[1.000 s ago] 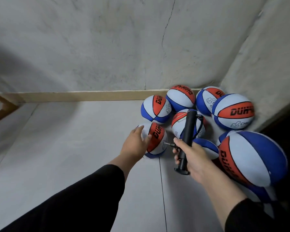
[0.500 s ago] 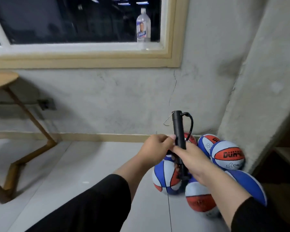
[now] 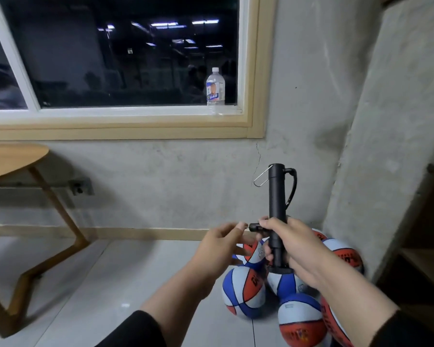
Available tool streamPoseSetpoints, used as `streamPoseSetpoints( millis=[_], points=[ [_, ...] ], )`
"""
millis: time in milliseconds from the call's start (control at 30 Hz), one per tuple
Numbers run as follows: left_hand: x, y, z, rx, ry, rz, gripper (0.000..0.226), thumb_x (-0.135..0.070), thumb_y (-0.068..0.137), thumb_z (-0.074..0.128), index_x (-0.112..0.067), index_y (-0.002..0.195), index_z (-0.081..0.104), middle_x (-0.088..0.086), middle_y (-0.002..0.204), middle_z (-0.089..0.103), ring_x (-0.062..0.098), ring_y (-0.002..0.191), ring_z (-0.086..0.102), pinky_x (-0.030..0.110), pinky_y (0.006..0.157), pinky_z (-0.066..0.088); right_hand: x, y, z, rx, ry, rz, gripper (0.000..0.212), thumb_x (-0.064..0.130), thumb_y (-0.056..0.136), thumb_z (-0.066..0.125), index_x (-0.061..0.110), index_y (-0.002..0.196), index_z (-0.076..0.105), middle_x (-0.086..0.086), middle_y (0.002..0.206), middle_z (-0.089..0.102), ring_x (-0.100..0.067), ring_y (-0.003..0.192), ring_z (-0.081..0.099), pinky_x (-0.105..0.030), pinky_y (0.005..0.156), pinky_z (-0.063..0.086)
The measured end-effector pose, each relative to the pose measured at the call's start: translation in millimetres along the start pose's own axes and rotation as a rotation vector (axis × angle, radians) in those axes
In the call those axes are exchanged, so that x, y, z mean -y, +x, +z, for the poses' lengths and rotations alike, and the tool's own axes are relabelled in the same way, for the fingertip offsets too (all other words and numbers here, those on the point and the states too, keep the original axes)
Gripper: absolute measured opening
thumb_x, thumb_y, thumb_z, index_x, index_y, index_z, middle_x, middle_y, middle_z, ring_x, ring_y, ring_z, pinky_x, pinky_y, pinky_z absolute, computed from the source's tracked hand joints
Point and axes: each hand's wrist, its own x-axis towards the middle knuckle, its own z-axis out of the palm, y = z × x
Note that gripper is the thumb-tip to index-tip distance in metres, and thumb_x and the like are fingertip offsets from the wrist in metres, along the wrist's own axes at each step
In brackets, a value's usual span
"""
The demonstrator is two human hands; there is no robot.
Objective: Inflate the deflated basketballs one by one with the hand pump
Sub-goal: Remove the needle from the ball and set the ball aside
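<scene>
Now | right hand (image 3: 290, 242) grips upright pump (image 3: 276, 209) | left hand (image 3: 219, 242) (fingers loose) beside nozzle | basketballs (image 3: 244, 293) below

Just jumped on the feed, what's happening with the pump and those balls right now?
The right hand grips the black cylindrical hand pump upright in the air, above the red, white and blue basketballs piled on the floor in the corner. The left hand's fingertips are at the thin needle on the pump's side nozzle. The needle is in no ball yet.
</scene>
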Motion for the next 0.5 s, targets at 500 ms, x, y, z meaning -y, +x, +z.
streamPoseSetpoints(
  millis=[500],
  points=[
    [4, 27, 33, -0.083, -0.054, -0.01, 0.023, -0.032, 0.1, 0.067, -0.01, 0.106, 0.072, 0.008, 0.092, 0.077, 0.014, 0.074, 0.069, 0.026, 0.068, 0.056, -14, 18, -6, 0.181, -0.707, -0.025, 0.018, 0.027, 0.096, 0.065, 0.028, 0.114, 0.06, -0.007, 0.093, 0.075, -0.017, 0.072, 0.069, -0.034, 0.07, 0.059]
  ],
)
